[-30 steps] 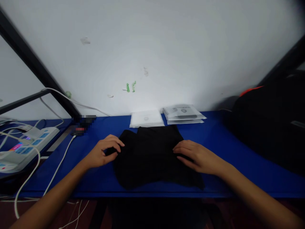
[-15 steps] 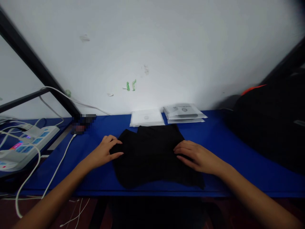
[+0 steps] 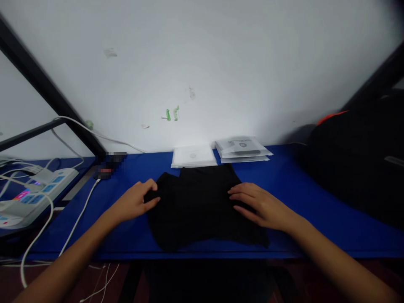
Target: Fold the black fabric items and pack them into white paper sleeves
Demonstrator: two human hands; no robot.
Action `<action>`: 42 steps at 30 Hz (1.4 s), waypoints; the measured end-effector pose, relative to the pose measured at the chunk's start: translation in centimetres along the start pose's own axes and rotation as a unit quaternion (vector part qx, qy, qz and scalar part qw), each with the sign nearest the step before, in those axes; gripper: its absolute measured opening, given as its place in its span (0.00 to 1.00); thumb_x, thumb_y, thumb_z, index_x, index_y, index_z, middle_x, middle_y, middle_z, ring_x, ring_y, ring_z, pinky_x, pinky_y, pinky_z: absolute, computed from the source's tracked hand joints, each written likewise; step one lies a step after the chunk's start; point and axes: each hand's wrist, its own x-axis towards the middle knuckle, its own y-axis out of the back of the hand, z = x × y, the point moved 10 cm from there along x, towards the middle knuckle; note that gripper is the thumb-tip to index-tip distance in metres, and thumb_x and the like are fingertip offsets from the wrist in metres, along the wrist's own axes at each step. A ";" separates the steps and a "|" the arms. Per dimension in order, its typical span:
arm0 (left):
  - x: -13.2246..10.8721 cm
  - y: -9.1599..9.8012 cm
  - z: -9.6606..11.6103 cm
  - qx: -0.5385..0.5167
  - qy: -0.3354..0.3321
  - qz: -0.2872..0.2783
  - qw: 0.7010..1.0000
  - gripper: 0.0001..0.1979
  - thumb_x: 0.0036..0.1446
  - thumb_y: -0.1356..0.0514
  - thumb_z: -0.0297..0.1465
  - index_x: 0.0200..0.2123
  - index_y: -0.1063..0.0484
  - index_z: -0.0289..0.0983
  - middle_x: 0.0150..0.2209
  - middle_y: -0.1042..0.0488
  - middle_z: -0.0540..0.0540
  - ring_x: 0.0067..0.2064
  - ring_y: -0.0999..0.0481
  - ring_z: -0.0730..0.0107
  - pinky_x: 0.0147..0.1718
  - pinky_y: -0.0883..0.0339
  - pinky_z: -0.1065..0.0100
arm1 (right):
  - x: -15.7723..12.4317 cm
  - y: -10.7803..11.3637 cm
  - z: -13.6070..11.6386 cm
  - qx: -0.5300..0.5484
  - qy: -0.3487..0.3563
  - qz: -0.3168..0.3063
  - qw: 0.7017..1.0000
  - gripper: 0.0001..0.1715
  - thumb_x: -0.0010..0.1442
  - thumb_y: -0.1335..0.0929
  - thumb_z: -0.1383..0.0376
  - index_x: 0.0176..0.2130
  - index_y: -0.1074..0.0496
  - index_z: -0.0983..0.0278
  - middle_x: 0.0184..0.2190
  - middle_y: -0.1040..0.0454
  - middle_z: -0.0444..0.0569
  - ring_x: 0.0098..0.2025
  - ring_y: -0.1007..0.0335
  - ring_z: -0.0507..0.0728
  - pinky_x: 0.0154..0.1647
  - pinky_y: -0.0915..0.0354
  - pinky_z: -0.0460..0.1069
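A piece of black cloth (image 3: 198, 206), probably a garment, lies spread on the blue tabletop in front of me, its lower edge close to the table's front edge. At its left edge is my left hand (image 3: 137, 202), with curled fingers and the thumb set apart from them; both touch the cloth's margin. My right hand (image 3: 257, 204) rests on the opposite edge, fingers stretched out and lying over the cloth. Any folds are hard to make out in the dark fabric.
Behind the cloth, by the wall, lie a flat white packet (image 3: 193, 156) and a small stack of clear plastic packets (image 3: 243, 148). A large black bundle (image 3: 356, 168) occupies the right side. To the left are a white power strip (image 3: 47, 193) and a white cable (image 3: 78, 216).
My left hand has shifted slightly left, its index finger curling more at the cloth's edge. The right hand and the cloth stay nearly the same; the view has moved a little.
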 end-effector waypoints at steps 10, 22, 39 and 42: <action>0.0 4.2 -4.9 -0.535 0.199 0.312 0.759 0.26 0.33 0.27 0.26 0.38 0.32 0.37 0.32 0.24 0.52 0.32 0.23 0.71 0.32 0.29 0.72 | 0.0 -0.3 -0.9 0.002 0.023 -0.013 1.000 0.23 0.63 0.32 0.60 0.56 0.31 0.61 0.56 0.28 0.56 0.58 0.33 0.63 0.59 0.35 0.62; 5.1 -1.2 8.0 0.032 -0.135 0.210 0.968 0.16 0.56 0.40 0.25 0.49 0.29 0.40 0.46 0.23 0.45 0.49 0.25 0.58 0.51 0.35 0.53 | 0.1 -1.0 -1.5 0.009 0.031 -0.039 0.999 0.23 0.64 0.33 0.59 0.56 0.31 0.65 0.55 0.28 0.58 0.59 0.33 0.62 0.59 0.35 0.60; 2.8 -1.1 0.8 0.036 0.070 0.194 0.978 0.24 0.59 0.44 0.51 0.46 0.31 0.37 0.56 0.37 0.36 0.61 0.41 0.47 0.60 0.45 0.44 | -0.1 -1.1 -1.2 0.020 0.020 -0.039 0.999 0.24 0.64 0.33 0.59 0.57 0.31 0.64 0.56 0.29 0.57 0.59 0.33 0.62 0.58 0.34 0.59; 2.8 -3.0 -0.2 0.073 0.098 0.124 0.985 0.28 0.56 0.43 0.55 0.41 0.29 0.35 0.58 0.40 0.33 0.62 0.44 0.39 0.58 0.46 0.39 | -0.1 -1.0 -1.3 0.015 0.020 -0.037 0.999 0.23 0.64 0.33 0.60 0.57 0.32 0.65 0.56 0.29 0.57 0.59 0.34 0.61 0.58 0.34 0.59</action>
